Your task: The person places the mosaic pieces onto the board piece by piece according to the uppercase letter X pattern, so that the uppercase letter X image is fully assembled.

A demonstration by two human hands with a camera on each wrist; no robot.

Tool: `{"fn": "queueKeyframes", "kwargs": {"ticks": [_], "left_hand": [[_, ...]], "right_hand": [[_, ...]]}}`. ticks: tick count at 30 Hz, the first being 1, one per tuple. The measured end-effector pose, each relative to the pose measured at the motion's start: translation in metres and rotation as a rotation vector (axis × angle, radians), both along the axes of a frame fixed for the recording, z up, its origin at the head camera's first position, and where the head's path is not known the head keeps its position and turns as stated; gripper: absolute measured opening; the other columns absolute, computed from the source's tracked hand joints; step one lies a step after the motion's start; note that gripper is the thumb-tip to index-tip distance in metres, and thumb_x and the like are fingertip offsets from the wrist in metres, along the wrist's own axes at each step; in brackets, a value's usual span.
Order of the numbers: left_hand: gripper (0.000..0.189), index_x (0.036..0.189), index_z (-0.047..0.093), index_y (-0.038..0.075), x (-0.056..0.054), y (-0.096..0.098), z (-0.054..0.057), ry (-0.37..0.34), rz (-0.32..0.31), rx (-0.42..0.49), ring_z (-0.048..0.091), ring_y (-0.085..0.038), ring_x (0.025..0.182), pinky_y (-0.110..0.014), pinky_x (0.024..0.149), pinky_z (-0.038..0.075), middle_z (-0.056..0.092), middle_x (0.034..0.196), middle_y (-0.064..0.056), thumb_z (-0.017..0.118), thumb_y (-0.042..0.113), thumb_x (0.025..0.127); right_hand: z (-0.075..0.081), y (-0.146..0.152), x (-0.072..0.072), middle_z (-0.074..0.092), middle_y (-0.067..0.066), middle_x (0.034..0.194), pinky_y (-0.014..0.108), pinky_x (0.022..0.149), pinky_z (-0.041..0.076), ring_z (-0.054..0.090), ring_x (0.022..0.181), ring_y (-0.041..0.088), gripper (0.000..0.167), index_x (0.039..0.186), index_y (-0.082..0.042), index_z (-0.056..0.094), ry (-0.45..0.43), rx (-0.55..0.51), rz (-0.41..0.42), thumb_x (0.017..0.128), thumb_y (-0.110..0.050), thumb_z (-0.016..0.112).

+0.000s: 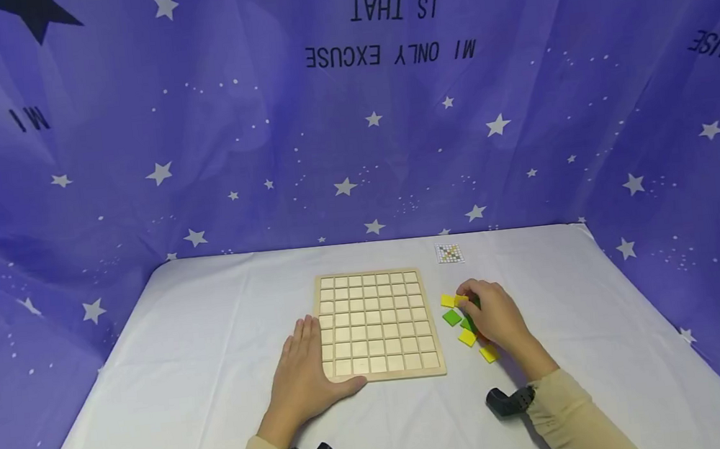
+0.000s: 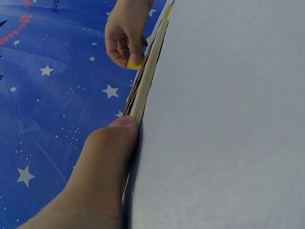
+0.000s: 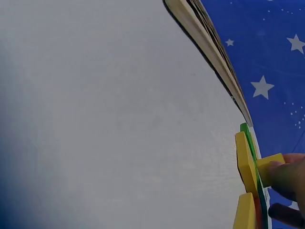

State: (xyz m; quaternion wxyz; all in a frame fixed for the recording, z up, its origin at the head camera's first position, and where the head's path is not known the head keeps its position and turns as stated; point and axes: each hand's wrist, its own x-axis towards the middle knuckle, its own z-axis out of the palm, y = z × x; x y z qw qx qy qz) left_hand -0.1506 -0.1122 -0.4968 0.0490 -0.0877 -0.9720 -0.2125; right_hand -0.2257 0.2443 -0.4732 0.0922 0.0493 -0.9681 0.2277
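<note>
A square wooden board with a grid of shallow cells lies flat on the white table. My left hand rests along its left side, fingers straight, with the thumb on the near left edge. To the right of the board, my right hand pinches a yellow tile between thumb and fingers. Under and beside that hand lie loose tiles: a green tile, a yellow tile and another yellow tile. A red-orange tile is partly hidden among them.
A small card printed with a coloured grid pattern lies behind the tiles, near the table's back edge. A purple star-printed cloth hangs behind and beside the table. Each wrist wears a black device.
</note>
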Motion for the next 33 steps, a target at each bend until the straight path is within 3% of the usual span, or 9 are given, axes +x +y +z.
{"fn": "queueKeyframes", "kwargs": {"ticks": [5, 10, 16, 22, 26, 28, 33], "left_hand": [[0.142, 0.157, 0.012, -0.002, 0.0, -0.001, 0.0, -0.006, -0.006, -0.004, 0.012, -0.032, 0.155, -0.049, 0.126, 0.015, 0.015, 0.166, -0.018, 0.059, 0.092, 0.062], [0.143, 0.157, 0.012, -0.002, -0.001, -0.002, -0.001, -0.009, -0.007, -0.014, 0.012, -0.032, 0.155, -0.049, 0.126, 0.015, 0.015, 0.166, -0.018, 0.057, 0.094, 0.062], [0.143, 0.157, 0.012, -0.002, -0.001, -0.001, -0.002, -0.009, -0.01, -0.017, 0.012, -0.032, 0.155, -0.049, 0.126, 0.016, 0.016, 0.165, -0.017, 0.055, 0.095, 0.061], [0.143, 0.157, 0.012, -0.002, -0.001, -0.001, -0.004, -0.012, -0.009, -0.022, 0.013, -0.031, 0.155, -0.049, 0.126, 0.016, 0.016, 0.165, -0.018, 0.055, 0.095, 0.062], [0.143, 0.157, 0.013, -0.003, -0.001, -0.001, -0.004, -0.009, -0.009, -0.03, 0.014, -0.032, 0.155, -0.049, 0.126, 0.017, 0.017, 0.165, -0.018, 0.054, 0.095, 0.062], [0.142, 0.157, 0.013, -0.003, -0.001, -0.001, -0.004, -0.01, -0.009, -0.033, 0.013, -0.032, 0.155, -0.049, 0.126, 0.017, 0.017, 0.165, -0.018, 0.054, 0.095, 0.062], [0.142, 0.157, 0.012, -0.002, -0.001, -0.001, -0.003, -0.01, -0.01, -0.036, 0.013, -0.032, 0.155, -0.049, 0.126, 0.017, 0.016, 0.165, -0.018, 0.053, 0.096, 0.062]], "right_hand": [[0.01, -0.01, -0.008, 0.072, 0.005, 0.102, 0.051, 0.091, 0.045, 0.058, 0.104, 0.029, 0.016, 0.109, -0.016, 0.068, 0.044, -0.054, 0.008, 0.095, -0.023, 0.068], [0.018, -0.032, -0.02, 0.069, 0.002, 0.104, 0.043, 0.085, 0.051, 0.058, 0.098, 0.024, 0.017, 0.112, -0.017, 0.068, -0.004, -0.116, 0.057, 0.096, -0.024, 0.066], [0.017, -0.062, -0.036, 0.069, -0.001, 0.103, 0.033, 0.072, 0.049, 0.057, 0.081, 0.017, 0.016, 0.111, -0.019, 0.068, -0.048, -0.131, 0.118, 0.096, -0.024, 0.067], [0.012, -0.081, -0.047, 0.068, -0.003, 0.099, 0.037, 0.079, 0.051, 0.058, 0.085, 0.016, 0.012, 0.107, -0.02, 0.068, -0.075, -0.149, 0.162, 0.095, -0.022, 0.068], [0.008, -0.088, -0.05, 0.07, 0.0, 0.101, 0.046, 0.102, 0.047, 0.064, 0.09, 0.019, 0.013, 0.107, -0.017, 0.069, -0.062, -0.132, 0.184, 0.094, -0.02, 0.069], [0.006, -0.09, -0.051, 0.07, 0.001, 0.103, 0.046, 0.106, 0.045, 0.065, 0.095, 0.02, 0.015, 0.108, -0.017, 0.07, -0.059, -0.125, 0.188, 0.094, -0.02, 0.069], [0.005, -0.093, -0.049, 0.067, 0.002, 0.108, 0.042, 0.094, 0.054, 0.062, 0.105, 0.023, 0.019, 0.112, -0.016, 0.071, -0.052, -0.107, 0.185, 0.093, -0.02, 0.07]]}}
